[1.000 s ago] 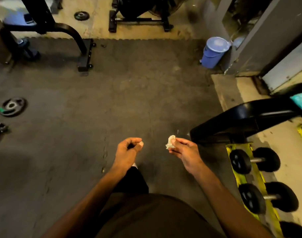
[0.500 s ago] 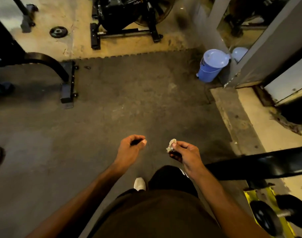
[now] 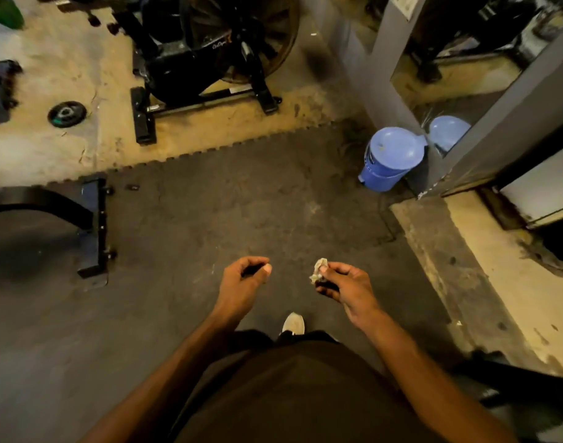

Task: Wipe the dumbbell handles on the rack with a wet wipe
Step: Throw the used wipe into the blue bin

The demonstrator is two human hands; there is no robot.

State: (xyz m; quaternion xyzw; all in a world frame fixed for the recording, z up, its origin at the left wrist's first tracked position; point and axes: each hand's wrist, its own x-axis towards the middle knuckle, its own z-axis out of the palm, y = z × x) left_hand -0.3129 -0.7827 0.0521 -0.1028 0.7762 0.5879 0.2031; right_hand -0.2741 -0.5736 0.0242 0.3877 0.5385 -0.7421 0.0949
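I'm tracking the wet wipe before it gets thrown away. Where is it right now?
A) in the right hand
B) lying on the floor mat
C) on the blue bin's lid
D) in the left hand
A: the crumpled wet wipe is pinched at the fingertips of the right hand, while the left hand is curled with no wipe in it.

Dim warm light, wide-angle bend at edges (top blurred), dark shadows lower left.
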